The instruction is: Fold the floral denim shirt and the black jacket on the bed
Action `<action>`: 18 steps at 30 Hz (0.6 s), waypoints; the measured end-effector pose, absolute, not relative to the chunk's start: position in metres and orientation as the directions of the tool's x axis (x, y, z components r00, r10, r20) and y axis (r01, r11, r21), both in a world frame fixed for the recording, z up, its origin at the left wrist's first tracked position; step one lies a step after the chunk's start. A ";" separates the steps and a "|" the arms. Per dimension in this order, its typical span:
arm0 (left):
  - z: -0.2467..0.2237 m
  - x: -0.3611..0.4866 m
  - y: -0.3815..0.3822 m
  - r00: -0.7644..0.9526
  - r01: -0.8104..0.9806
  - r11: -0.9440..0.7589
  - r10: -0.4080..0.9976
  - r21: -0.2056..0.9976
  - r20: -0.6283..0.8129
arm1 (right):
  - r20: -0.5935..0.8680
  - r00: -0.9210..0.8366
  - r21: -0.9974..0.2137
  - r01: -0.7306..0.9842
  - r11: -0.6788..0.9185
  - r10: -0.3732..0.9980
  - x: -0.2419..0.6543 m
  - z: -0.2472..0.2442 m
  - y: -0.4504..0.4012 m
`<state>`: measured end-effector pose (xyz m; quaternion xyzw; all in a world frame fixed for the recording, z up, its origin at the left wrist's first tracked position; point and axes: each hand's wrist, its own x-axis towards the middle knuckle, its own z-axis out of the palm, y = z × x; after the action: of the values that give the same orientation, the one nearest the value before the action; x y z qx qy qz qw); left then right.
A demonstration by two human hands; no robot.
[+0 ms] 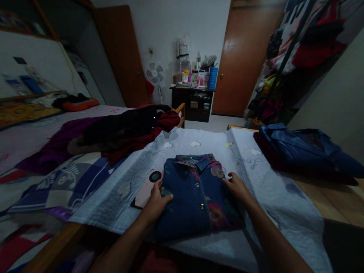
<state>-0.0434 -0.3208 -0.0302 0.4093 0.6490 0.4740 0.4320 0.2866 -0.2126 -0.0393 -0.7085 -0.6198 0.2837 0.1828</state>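
Observation:
A folded blue denim shirt (pixel 184 201) with a floral panel and shiny buttons lies on a pale patterned cloth (pixel 196 138), its collar at the far side. My left hand (pixel 156 201) touches the shirt's left edge, thumb stretched over the denim and apart from the fingers. At the opposite edge is my right hand (pixel 239 187), its fingers extended and its thumb side against the shirt. The undersides of both hands are hidden. A light pink phone (pixel 145 189) with a round dark camera ring lies just left of the shirt, partly behind my left hand.
Folded denim (pixel 301 148) lies on dark red cloth at the right, on a wooden surface (pixel 327 193). Loose dark clothes (pixel 122 129) and a blue patterned cloth (pixel 76 182) cover the bed at left. A fan (pixel 155 74) and a dark cabinet (pixel 190 104) stand at the back.

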 end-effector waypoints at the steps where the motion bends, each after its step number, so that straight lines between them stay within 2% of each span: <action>1: -0.029 -0.043 -0.322 -0.290 0.028 0.260 0.926 0.965 -0.241 | -0.214 0.075 -0.620 0.760 -0.195 0.974 0.287 -0.038 -0.215; 5: -0.022 -0.042 -0.319 -0.301 -0.211 0.371 0.855 0.904 -0.422 | -0.377 0.055 -0.718 0.613 -0.329 0.925 0.282 -0.032 -0.220; 9: -0.016 -0.041 -0.311 -0.138 -0.398 0.408 0.859 0.822 -0.493 | -0.501 -0.108 -0.842 0.291 -0.455 0.859 0.277 -0.021 -0.229; 13: -0.014 -0.038 -0.304 0.098 -0.456 0.538 0.822 0.709 -0.561 | -0.412 -0.343 -0.897 -0.007 -0.441 0.844 0.279 -0.015 -0.239; 15: -0.014 -0.036 -0.303 0.129 -0.434 0.547 0.824 0.715 -0.552 | -0.385 -0.384 -0.898 -0.053 -0.436 0.840 0.282 -0.015 -0.242; 18: -0.016 -0.034 -0.303 0.075 -0.402 0.463 0.877 0.790 -0.475 | -0.372 -0.393 -0.905 -0.049 -0.423 0.841 0.282 -0.019 -0.244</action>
<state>-0.0338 -0.3031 -0.0156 0.2372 0.5000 0.4607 0.6939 0.2821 -0.2444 -0.0193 -0.4536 -0.4366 0.7112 0.3129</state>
